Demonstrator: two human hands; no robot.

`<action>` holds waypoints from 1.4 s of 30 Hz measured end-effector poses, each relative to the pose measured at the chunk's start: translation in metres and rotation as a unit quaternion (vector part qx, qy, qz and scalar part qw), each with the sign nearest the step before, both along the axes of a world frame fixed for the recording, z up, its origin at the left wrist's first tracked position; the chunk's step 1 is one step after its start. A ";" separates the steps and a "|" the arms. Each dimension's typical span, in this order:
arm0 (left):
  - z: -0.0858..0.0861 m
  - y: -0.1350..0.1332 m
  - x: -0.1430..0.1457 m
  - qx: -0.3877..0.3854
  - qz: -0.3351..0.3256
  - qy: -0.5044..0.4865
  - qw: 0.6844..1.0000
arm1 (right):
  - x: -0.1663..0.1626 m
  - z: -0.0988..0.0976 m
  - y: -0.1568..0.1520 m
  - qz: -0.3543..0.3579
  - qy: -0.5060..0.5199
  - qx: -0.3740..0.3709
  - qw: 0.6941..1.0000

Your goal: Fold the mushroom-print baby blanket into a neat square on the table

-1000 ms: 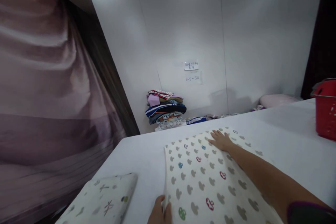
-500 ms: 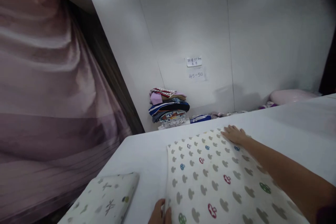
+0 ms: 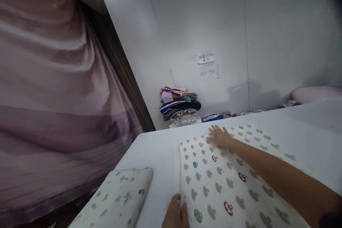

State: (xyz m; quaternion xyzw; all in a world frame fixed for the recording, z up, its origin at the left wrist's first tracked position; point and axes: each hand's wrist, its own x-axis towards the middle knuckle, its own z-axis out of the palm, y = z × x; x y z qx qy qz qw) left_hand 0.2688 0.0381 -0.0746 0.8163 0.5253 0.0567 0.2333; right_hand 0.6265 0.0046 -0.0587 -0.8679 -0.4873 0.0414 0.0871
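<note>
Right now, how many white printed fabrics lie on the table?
2: flat white mushroom-print cloth touched by the left hand and right hand; white padded printed piece to its left. Others may be out of frame.

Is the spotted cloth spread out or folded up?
Spread out: the cloth lies smooth on the table, right hand flat on it, left hand pinching its near corner.

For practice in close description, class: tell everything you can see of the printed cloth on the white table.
The printed cloth is cream, soft-looking fabric scattered with grey mushroom shapes and a few red, blue and green ones. It lies flat on the white table, left edge straight. The right hand rests open on its far part; the left hand pinches its near left edge.
</note>
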 end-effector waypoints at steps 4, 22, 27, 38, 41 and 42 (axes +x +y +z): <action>0.005 -0.001 0.000 -0.002 -0.007 -0.001 1.000 | -0.021 -0.005 0.018 0.027 0.008 -0.004 1.000; 0.047 -0.020 0.004 0.036 -0.029 -0.002 0.999 | -0.078 -0.045 -0.356 -0.127 0.019 0.037 0.991; 0.058 -0.029 0.001 0.024 -0.050 0.007 0.998 | -0.119 -0.051 -0.460 -0.193 0.066 0.029 0.979; 0.057 -0.107 -0.093 -0.029 -0.067 0.026 0.997 | -0.178 0.007 -0.477 -0.218 0.174 0.157 0.947; 0.053 -0.122 -0.110 -0.072 -0.036 -0.013 0.997 | -0.172 0.011 -0.472 -0.235 0.188 0.160 0.940; 0.052 -0.126 -0.113 -0.094 -0.016 -0.047 0.994 | -0.169 0.010 -0.471 -0.234 0.186 0.158 0.941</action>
